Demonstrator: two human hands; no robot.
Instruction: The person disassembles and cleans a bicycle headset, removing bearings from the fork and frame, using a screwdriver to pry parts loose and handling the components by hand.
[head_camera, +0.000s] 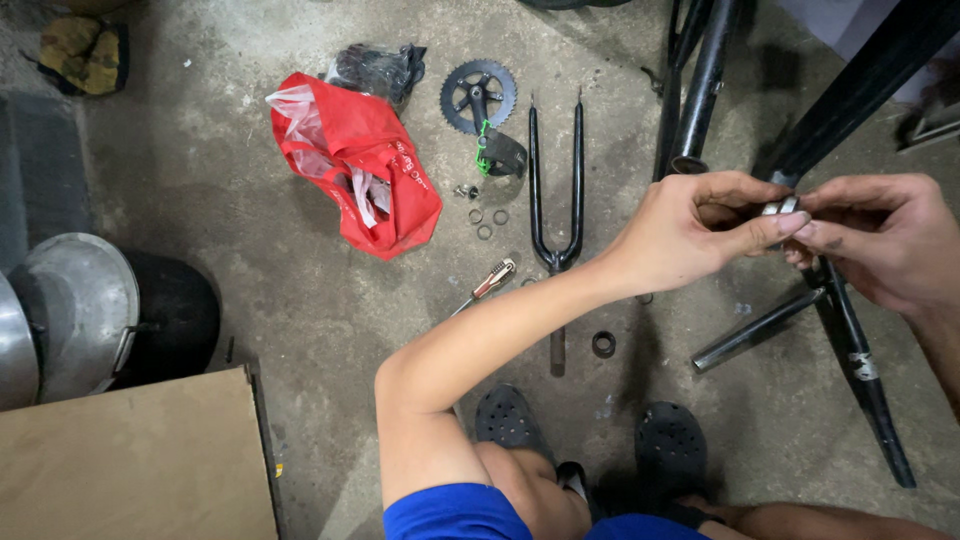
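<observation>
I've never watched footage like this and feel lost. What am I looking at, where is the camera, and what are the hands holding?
There is one picture, from a camera worn on a person's head, looking down at their own hands and shoes. No machine is involved. The left hand and right hand together pinch a small metal ring at the top of a black bicycle frame. On the concrete floor lie a black bicycle fork, a toothed chainwheel with its crank, a few small rings, a screwdriver and a red plastic bag. A cardboard box sits lower left.
</observation>
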